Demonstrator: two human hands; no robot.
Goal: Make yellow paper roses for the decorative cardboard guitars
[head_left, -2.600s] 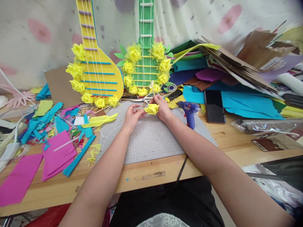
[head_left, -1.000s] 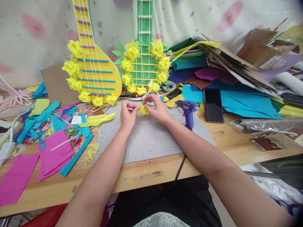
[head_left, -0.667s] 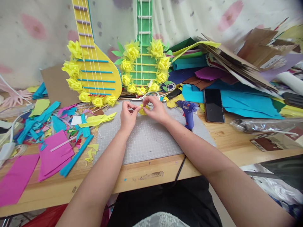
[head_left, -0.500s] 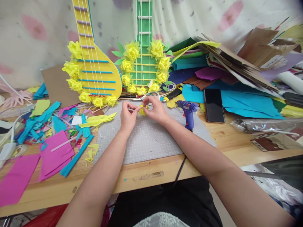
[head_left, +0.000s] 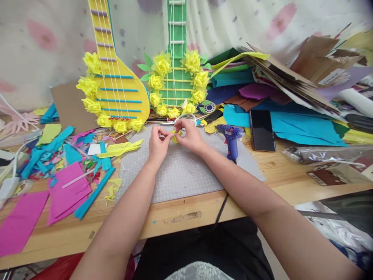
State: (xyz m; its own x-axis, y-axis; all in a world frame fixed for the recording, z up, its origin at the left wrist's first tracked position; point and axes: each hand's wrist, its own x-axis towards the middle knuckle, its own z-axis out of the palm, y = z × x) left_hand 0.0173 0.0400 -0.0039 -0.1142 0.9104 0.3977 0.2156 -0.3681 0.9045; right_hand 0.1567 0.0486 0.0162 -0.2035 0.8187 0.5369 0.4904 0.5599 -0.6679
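Pinching a ruffled, half-hidden yellow paper-like flower [head_left: 175, 139] above the gridded grey cutting mat [head_left: 186, 175], the left hand [head_left: 158, 144] and right hand [head_left: 190, 136] grip lightly, probably to avoid crushing it; the purple plastic glue gun [head_left: 232, 144] lies within reach.

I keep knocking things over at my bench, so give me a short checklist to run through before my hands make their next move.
1. Yellow paper piece held: ok, at the fingertips of the left hand and right hand.
2. Cutting mat below the hands: ok.
3. Scissors well away: not ok, just beyond the hands and partly hidden by the right one.
4. Glue gun apart from the hands: ok, over to the right.
5. Glue gun cool: cannot tell.
6. Black cord clear of the right forearm: not ok, it passes out of sight behind it.
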